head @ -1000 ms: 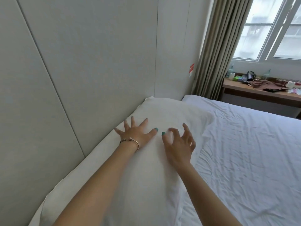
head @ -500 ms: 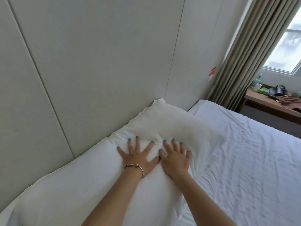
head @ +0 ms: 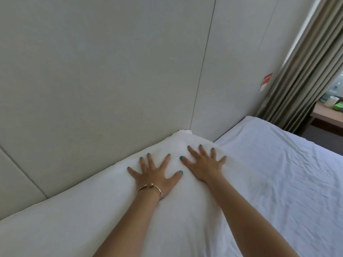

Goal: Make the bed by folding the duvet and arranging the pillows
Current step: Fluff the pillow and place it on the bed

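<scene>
From the head camera, the pillow (head: pixel 104 210) lies along the padded wall panel (head: pixel 92 71) at the head of the bed, its long side touching the panel and its far corner tucked up near a seam in the panelling; both hands lie flat on top of it, towards its far end. The left hand (head: pixel 154 175) has fingers straight and spread wide, palm down on the white cover, grasping nothing; a thin metal bracelet (head: pixel 150 188) sits at its wrist. The right hand (head: pixel 204 165) lies just beside it, a little farther from the camera, thumb tip close to the left hand's forefinger, fingers likewise splayed and flat, pressing on the pillow and holding nothing; the nails on both are painted teal.

To the right of the pillow the white sheet (head: pixel 278 173) spreads over the mattress, creased in places; whether it is the duvet or a plain sheet I cannot tell. Beyond the bed's far edge hang beige curtains (head: pixel 304 71); a small red and white sticker (head: pixel 265 82) is fixed to the wall beside them; at the right edge a wooden desk (head: pixel 326 113) carries a white cup (head: pixel 333 101) and something green, too blurred to name.
</scene>
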The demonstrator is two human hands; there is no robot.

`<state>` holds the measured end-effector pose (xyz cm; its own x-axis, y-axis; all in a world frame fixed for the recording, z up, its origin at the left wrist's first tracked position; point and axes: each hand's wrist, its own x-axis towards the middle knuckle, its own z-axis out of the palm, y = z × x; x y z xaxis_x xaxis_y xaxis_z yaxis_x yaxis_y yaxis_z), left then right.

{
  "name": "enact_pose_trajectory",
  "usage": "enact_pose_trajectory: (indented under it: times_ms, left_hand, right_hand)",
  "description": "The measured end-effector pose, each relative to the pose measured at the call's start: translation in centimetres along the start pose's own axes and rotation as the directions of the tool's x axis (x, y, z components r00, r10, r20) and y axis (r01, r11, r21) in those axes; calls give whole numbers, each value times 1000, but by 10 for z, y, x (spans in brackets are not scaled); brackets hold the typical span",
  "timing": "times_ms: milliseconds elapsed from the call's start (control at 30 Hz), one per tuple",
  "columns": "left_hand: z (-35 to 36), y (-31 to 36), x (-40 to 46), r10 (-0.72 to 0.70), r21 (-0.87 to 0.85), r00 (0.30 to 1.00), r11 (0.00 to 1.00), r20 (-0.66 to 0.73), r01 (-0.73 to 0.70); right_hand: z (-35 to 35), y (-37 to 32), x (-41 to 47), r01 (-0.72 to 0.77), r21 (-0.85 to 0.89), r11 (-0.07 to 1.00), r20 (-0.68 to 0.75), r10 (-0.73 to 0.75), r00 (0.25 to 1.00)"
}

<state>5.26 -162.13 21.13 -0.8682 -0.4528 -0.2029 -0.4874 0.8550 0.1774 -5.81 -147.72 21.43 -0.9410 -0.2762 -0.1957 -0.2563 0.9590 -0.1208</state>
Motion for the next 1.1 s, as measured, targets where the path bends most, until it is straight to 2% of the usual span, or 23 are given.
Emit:
enact_pose_trajectory:
  times_ms: [233, 367, 567, 733, 833, 933, 1100]
  left_hand:
    - [24, 8, -1, -14, 38, 1000, 999, -21, 14]
    - [21, 15, -4, -10, 58, 1000, 998, 27, 8]
    - [-11, 0, -33, 103, 95, 987, 989, 120, -115]
    - [-15, -35, -105, 86, 79, 996, 993, -37, -83]
    - [-25, -47, -124, 68, 15, 994, 998, -85, -67]
    - [-26, -67, -148, 88, -2, 989, 996, -118, -89]
    - [6, -113, -222, 172, -8, 957, 984, -235, -179]
  right_hand:
    - [27, 11, 1, 6, 10, 1000, -12, -6, 1000]
    - [34, 20, 4, 0, 17, 1000, -7, 0, 1000]
    - [16, 16, -5, -15, 29, 999, 3, 15, 1000]
    - [-13, -13, -43, -59, 5, 998, -71, 59, 996]
    - [-11, -44, -101, 60, 48, 997, -196, -49, 979]
    - [17, -65, -174, 202, 84, 976, -187, -183, 965]
    - [60, -61, -265, 178, 186, 966, -214, -137, 967]
